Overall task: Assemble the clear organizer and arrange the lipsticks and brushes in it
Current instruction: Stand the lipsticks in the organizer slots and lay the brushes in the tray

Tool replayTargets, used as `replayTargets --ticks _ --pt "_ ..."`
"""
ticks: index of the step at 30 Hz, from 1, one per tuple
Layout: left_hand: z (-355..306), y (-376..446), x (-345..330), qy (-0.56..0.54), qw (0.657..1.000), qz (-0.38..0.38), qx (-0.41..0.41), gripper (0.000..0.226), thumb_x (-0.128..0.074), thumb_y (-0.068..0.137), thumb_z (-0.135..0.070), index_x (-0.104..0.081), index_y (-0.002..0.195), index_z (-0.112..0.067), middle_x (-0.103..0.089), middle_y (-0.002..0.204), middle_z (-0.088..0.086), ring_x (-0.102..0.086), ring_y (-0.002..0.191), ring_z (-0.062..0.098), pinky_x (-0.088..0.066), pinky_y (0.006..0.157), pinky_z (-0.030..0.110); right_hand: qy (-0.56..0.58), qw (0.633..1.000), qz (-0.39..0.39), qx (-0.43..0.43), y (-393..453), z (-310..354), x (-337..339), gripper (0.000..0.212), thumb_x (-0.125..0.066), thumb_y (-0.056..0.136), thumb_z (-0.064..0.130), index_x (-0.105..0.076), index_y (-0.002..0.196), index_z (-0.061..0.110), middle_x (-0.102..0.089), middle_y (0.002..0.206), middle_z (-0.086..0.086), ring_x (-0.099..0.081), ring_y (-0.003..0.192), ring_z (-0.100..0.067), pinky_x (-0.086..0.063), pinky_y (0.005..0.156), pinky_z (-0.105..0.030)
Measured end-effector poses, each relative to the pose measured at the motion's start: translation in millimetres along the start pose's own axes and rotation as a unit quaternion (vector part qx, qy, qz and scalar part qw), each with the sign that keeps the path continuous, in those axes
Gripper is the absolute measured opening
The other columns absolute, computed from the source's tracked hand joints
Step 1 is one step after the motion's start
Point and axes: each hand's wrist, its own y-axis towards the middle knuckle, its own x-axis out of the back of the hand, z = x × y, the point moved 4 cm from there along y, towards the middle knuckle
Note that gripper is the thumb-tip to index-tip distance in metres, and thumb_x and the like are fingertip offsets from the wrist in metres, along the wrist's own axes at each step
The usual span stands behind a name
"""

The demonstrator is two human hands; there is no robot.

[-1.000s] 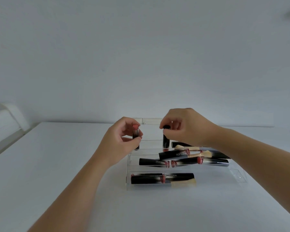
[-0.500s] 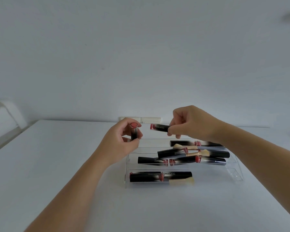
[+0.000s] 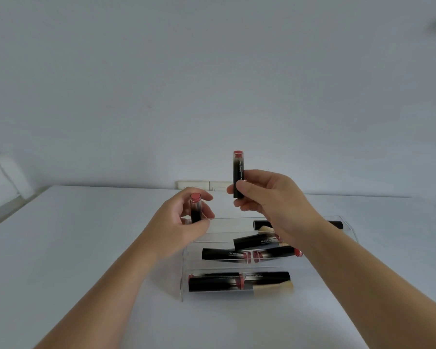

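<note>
Lipstick tubes fill both hands above the clear organizer [image 3: 186,278], which sits on the white bench [image 3: 86,248]. The right hand [image 3: 269,197] pinches an upright black lipstick [image 3: 238,172] near its lower end, thumb on the near side and fingers curled behind, its pink-red cap end pointing up; this tube hangs in the air above the organizer's back tier. The left hand [image 3: 181,222] has its grip clamped on a second upright lipstick [image 3: 195,209], fingers and thumb wrapped round the dark barrel and the pink round end facing up, just over the organizer's back left corner. Inside the organizer, the front tier holds two black tubes [image 3: 214,283] lying end to end with a pale-bristled brush [image 3: 272,288] at the right. The middle tier holds more black tubes [image 3: 224,254] lying crosswise, one tilted over another. The back tier holds another dark tube [image 3: 262,224], partly hidden by the right wrist. Beyond the organizer, a white wall socket [image 3: 202,185] sits at the bench's far edge.
</note>
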Motion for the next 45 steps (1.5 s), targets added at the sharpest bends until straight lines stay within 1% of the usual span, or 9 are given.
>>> replayTargets --ticks 6,9,13,21,24,28,32,38,45 --pt "-0.3 0.3 -1.6 -0.025 1.0 -0.01 0.002 0.03 -0.069 0.078 -0.019 -0.067 0.103 -0.036 -0.076 0.093 -0.004 -0.069 0.087 0.013 -0.055 0.085 0.055 -0.168 0.985 0.048 0.014 -0.7 5.9 -13.4 0.018 -0.077 0.083 0.026 -0.066 0.098 0.024 -0.079 0.083 0.003 -0.066 0.066 -0.017 -0.053 0.065 -0.028" --pt "-2.2 0.7 0.1 -0.047 0.998 -0.028 -0.01 0.028 -0.069 0.078 -0.016 -0.069 0.101 -0.032 -0.075 0.092 -0.003 -0.069 0.084 0.012 -0.06 0.074 0.039 -0.211 0.973 0.083 0.033 -1.8 5.6 -19.7 0.015 -0.078 0.082 0.026 -0.067 0.093 0.029 -0.078 0.081 0.009 -0.066 0.065 -0.004 -0.045 0.054 -0.01" --pt "-7.8 0.4 2.1 -0.083 0.994 -0.061 -0.041 0.031 -0.071 0.077 -0.02 -0.071 0.106 -0.032 -0.075 0.099 -0.008 -0.07 0.094 0.009 -0.057 0.076 0.024 -0.29 0.951 0.102 0.037 -0.8 0.3 -26.4 0.015 -0.078 0.079 0.029 -0.069 0.09 0.032 -0.076 0.082 0.014 -0.067 0.078 -0.01 -0.047 0.062 -0.019" --pt "-19.5 -2.2 2.4 -0.129 0.984 -0.09 -0.088 0.031 -0.07 0.077 -0.043 -0.073 0.108 -0.036 -0.078 0.104 -0.003 -0.071 0.104 0.011 -0.055 0.087 0.024 -0.306 0.943 0.127 0.026 7.5 0.6 -33.7 0.019 -0.083 0.072 0.022 -0.07 0.086 0.024 -0.076 0.084 0.008 -0.071 0.082 -0.017 -0.055 0.079 -0.037" --pt "-24.7 -3.9 1.3 -0.128 0.981 -0.098 -0.104 0.032 -0.063 0.085 -0.047 -0.073 0.113 -0.032 -0.078 0.105 -0.001 -0.07 0.108 0.012 -0.051 0.093 0.02 -0.311 0.941 0.128 0.017 6.0 -3.0 -34.2 0.02 -0.083 0.072 0.024 -0.068 0.085 0.027 -0.075 0.083 0.009 -0.07 0.081 -0.02 -0.054 0.072 -0.034" --pt "-23.9 -4.4 6.9 -0.098 0.985 -0.103 -0.099 0.032 -0.055 0.089 -0.04 -0.073 0.113 -0.031 -0.078 0.107 -0.003 -0.069 0.111 0.017 -0.051 0.099 0.036 -0.307 0.942 0.131 0.015 4.0 -4.7 -34.5 0.018 -0.081 0.074 0.025 -0.068 0.087 0.025 -0.076 0.082 0.01 -0.07 0.082 -0.023 -0.052 0.068 -0.035" --pt "-21.8 -4.3 15.3 -0.028 0.993 -0.066 -0.095 0.037 -0.057 0.085 -0.014 -0.071 0.113 -0.033 -0.078 0.106 -0.005 -0.071 0.103 0.017 -0.051 0.09 0.026 -0.324 0.937 0.13 0.014 4.5 -5.1 -34.2 0.019 -0.08 0.073 0.028 -0.07 0.088 0.026 -0.076 0.084 0.01 -0.071 0.082 -0.019 -0.056 0.08 -0.041" --pt "-18.5 -5.7 20.3 0.061 0.994 -0.035 -0.088 0.046 -0.069 0.084 -0.013 -0.072 0.116 -0.046 -0.077 0.097 -0.017 -0.073 0.087 0.007 -0.049 0.082 0.01 -0.315 0.94 0.132 0.018 5.3 -8.4 -31.0 0.017 -0.08 0.071 0.029 -0.073 0.085 0.024 -0.076 0.085 0.003 -0.071 0.084 -0.023 -0.055 0.085 -0.046" --pt "-17.7 -5.7 27.5 0.103 0.989 -0.061 -0.092 0.031 -0.085 0.073 -0.027 -0.069 0.098 -0.037 -0.076 0.091 -0.008 -0.074 0.079 0.011 -0.059 0.077 0.023 -0.308 0.942 0.132 0.023 5.4 -12.3 -33.4 0.012 -0.08 0.075 0.034 -0.075 0.085 0.03 -0.076 0.081 0.013 -0.068 0.075 -0.009 -0.054 0.074 -0.032"
